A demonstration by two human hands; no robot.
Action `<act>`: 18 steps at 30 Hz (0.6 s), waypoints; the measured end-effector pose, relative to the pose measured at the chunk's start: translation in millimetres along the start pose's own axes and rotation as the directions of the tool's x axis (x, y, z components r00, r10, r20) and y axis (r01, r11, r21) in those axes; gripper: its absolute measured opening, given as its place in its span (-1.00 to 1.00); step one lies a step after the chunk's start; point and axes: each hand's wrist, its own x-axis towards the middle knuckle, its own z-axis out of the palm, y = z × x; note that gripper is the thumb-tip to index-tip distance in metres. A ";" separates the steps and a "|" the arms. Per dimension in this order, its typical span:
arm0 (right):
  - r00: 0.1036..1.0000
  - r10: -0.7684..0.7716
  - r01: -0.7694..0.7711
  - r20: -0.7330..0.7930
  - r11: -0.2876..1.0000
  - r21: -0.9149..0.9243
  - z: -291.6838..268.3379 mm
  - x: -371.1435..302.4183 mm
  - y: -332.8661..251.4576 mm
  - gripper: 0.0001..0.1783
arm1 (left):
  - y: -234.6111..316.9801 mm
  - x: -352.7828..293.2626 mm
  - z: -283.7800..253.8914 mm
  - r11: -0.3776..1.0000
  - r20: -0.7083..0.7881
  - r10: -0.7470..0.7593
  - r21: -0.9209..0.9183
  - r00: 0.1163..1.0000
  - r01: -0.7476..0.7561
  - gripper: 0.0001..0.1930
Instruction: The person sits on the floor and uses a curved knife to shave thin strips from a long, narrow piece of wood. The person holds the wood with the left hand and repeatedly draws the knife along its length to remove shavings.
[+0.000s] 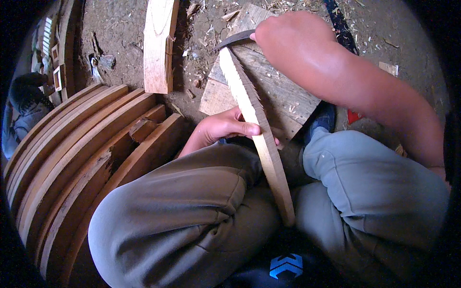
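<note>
A long, pale strip of wood [270, 158] slants from between my knees up toward the far side, its end over a wooden board [283, 89] on the ground. My left hand [225, 126] is wrapped round its middle, thumb on top. Splintery, rough-cut marks run along the strip's far half. Beyond the board's centre, my right hand [293, 36] is closed on a tool with a curved dark blade [235, 39]; the fist hides its handle. That blade lies across the strip's far tip, and whether it touches the wood I cannot tell.
Several curved wooden pieces [79, 144] stand stacked at my left. A thick plank [161, 48] lies beyond them. Wood chips litter the dirt floor [115, 29]. Another person [29, 105] is at the far left edge. A small red thing [354, 116] lies near my right shoe [321, 117].
</note>
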 end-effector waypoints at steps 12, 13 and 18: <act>0.992 -0.113 0.119 0.048 0.981 -0.154 15.7 28.3 -4.0 -0.78 | -1.8 5.6 -3.9 0.999 0.017 -0.030 0.030 0.999 0.029 -0.37; 0.987 -0.161 0.156 -0.019 0.974 -0.166 21.7 30.4 5.4 -0.73 | 0.3 7.8 -1.0 0.999 0.023 -0.035 0.024 0.999 0.034 -0.36; 0.999 -0.048 0.032 0.023 0.882 0.471 43.6 96.8 18.5 -0.62 | 0.4 2.5 -1.3 0.998 0.026 -0.007 0.063 1.000 0.006 -0.39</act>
